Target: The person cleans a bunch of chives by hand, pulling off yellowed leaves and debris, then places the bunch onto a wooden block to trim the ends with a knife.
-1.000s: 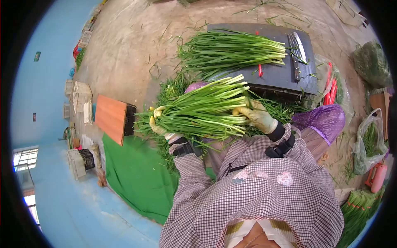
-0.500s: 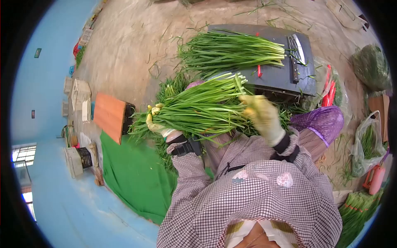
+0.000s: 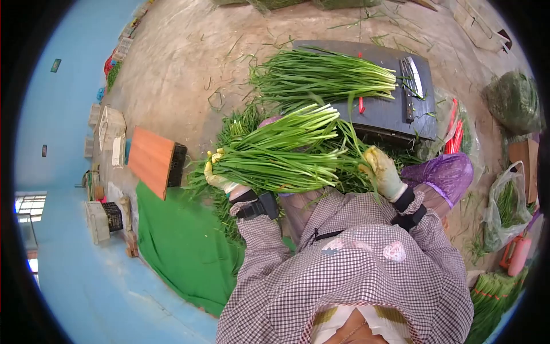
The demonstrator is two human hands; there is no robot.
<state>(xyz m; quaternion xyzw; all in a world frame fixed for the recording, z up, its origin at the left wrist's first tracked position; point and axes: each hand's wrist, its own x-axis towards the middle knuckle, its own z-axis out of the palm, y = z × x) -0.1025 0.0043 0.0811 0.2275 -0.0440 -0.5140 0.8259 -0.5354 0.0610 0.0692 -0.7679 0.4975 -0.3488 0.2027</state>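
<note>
My left hand [image 3: 217,172], in a pale yellow glove, is closed around the leafy side of a bunch of garlic chives [image 3: 281,155]. The pale stem ends of the bunch point right. My right hand [image 3: 385,173], gloved too, is pinched around a few loose chive leaves [image 3: 356,137] to the right of the bunch, apart from it. Another pile of chives [image 3: 326,77] lies on a dark board [image 3: 375,117] beyond my hands, across a red strip. A knife [image 3: 409,94] with a black handle rests on the board beside the stem ends.
Loose chives [image 3: 235,129] lie around my legs. On the right are a bag of red strips [image 3: 455,135], a plastic bag of greens [image 3: 507,200] and tied bunches [image 3: 492,295]. An orange-brown board [image 3: 151,160] and a green cloth [image 3: 183,246] are on the left.
My right hand has drawn away from the stem ends, down and to the right, with a few leaves in it. The left hand keeps its hold on the bunch.
</note>
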